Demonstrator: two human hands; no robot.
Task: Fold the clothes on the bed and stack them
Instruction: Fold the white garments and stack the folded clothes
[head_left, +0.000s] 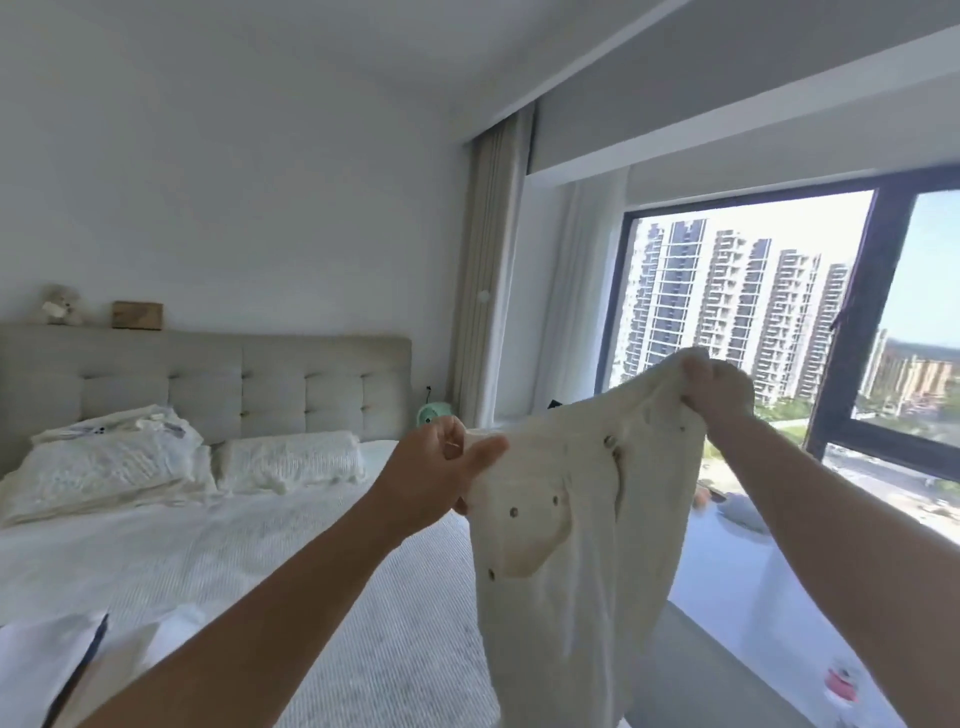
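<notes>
Two hands hold up white pants over the bed.

The left hand (441, 467) pinches one side of the pants' top edge. The white pants (566, 519) hang down between the hands. The right hand (719, 387) grips the other side, higher up. The bed (234, 571) lies below and left of the left hand.

Bright daylight pours in through the window (779, 322), washing the sky pale. Edges bend with wide-angle distortion; details look soft.

Home bedroom: made bed (218, 561), tufted headboard (249, 384), pillows (291, 460), curtained window (779, 322).
</notes>
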